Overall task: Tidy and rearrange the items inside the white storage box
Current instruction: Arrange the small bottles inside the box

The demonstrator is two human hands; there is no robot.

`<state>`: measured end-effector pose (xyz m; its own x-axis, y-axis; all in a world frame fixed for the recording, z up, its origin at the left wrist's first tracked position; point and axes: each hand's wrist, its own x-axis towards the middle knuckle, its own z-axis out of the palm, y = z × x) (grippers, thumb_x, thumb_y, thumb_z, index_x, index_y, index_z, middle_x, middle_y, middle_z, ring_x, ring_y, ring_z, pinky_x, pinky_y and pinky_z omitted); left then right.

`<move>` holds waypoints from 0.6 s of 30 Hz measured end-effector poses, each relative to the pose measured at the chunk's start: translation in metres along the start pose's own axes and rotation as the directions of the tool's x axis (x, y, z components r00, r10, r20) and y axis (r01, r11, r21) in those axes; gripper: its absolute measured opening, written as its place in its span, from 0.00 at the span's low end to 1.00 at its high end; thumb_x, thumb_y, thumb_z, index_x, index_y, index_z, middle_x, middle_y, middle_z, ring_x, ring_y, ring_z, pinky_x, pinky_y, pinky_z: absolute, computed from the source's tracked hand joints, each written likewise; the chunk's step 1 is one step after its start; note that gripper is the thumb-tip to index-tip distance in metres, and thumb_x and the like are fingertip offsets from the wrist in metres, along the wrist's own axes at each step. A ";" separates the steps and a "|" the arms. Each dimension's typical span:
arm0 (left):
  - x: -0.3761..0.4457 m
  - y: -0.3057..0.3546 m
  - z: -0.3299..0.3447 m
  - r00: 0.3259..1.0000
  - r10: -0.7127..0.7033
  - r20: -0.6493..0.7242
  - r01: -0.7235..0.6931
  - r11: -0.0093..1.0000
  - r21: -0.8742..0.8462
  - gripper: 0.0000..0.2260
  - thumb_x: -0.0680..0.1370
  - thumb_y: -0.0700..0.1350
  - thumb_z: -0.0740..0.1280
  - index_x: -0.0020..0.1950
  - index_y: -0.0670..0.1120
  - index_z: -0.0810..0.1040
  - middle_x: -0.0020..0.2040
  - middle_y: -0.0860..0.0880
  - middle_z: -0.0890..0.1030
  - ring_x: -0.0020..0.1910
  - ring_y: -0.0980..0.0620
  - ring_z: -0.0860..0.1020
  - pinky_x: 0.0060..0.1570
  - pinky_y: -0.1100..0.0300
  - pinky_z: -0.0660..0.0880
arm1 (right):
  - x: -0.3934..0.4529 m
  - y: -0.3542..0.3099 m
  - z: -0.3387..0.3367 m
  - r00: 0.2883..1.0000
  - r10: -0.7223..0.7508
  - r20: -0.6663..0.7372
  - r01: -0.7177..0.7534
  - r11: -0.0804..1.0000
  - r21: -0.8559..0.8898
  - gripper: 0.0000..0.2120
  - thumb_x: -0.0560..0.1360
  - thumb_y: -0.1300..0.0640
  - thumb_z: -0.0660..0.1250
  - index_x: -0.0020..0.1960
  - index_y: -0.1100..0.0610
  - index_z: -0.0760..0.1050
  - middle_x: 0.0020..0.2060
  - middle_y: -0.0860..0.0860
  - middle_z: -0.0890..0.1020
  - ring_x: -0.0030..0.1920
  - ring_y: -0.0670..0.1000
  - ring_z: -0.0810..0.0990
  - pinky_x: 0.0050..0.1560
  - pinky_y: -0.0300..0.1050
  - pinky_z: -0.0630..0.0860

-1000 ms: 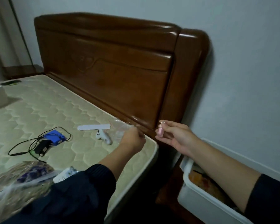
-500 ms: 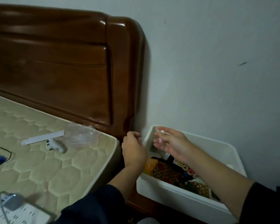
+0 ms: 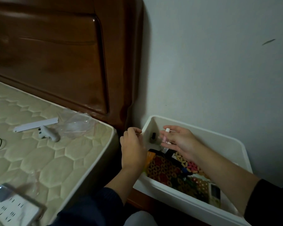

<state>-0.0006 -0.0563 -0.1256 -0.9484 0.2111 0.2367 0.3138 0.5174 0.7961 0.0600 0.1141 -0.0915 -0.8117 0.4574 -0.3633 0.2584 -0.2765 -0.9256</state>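
1. swung away from the mattress [image 3: 39,152] and over to the white storage box [image 3: 178,195] in the last second; both hands now hover at its far left corner instead of above the bed.
2. right hand [image 3: 180,141] inside the box, over the contents, fingers loosely curled round a small clear bottle with a white cap [image 3: 166,136], carried across from the bed.
3. left hand [image 3: 132,152] just outside the box's left wall, beside the mattress edge, fingers curled; whether anything sits in them cannot be told.
4. clear plastic bag [image 3: 77,123], white gun-shaped device [image 3: 47,133] and white strip [image 3: 36,124] left behind on the mattress, well left of both hands.
5. beneath the right hand: patterned snack packets [image 3: 163,170]; a small dark object [image 3: 153,137] stands in the corner.
6. likely meaning: bottle about to be placed in that corner, sorting well underway but unfinished.
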 end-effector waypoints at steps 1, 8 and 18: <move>0.000 0.000 0.000 1.000 -0.015 0.005 0.016 1.000 -0.024 0.05 0.85 0.46 0.62 0.56 0.57 0.71 0.52 0.59 0.72 0.53 0.56 0.70 0.45 0.65 0.69 | 0.001 0.000 0.001 1.000 -0.006 -0.020 0.005 0.998 -0.063 0.14 0.78 0.66 0.73 0.63 0.59 0.80 0.53 0.63 0.86 0.49 0.53 0.86 0.55 0.56 0.86; 0.007 -0.009 0.001 0.987 -0.144 -0.068 0.121 0.958 -0.262 0.09 0.82 0.45 0.69 0.56 0.57 0.72 0.50 0.58 0.78 0.50 0.62 0.79 0.40 0.69 0.74 | 0.036 0.015 0.023 0.949 -0.292 -0.115 0.126 0.690 -0.713 0.10 0.70 0.52 0.83 0.44 0.49 0.83 0.34 0.46 0.87 0.38 0.43 0.86 0.42 0.43 0.84; 0.006 -0.015 -0.001 0.989 -0.139 -0.045 0.118 0.941 -0.316 0.10 0.81 0.44 0.71 0.57 0.56 0.73 0.49 0.57 0.81 0.49 0.62 0.81 0.45 0.65 0.80 | 0.082 0.050 0.048 0.923 -0.365 -0.123 -0.012 0.292 -0.956 0.08 0.76 0.60 0.73 0.38 0.56 0.82 0.36 0.51 0.83 0.39 0.53 0.82 0.40 0.44 0.80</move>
<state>-0.0115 -0.0636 -0.1360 -0.9839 0.0994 0.1487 0.1693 0.2497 0.9534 -0.0189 0.0977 -0.1626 -0.7789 0.6271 -0.0106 0.5862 0.7218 -0.3680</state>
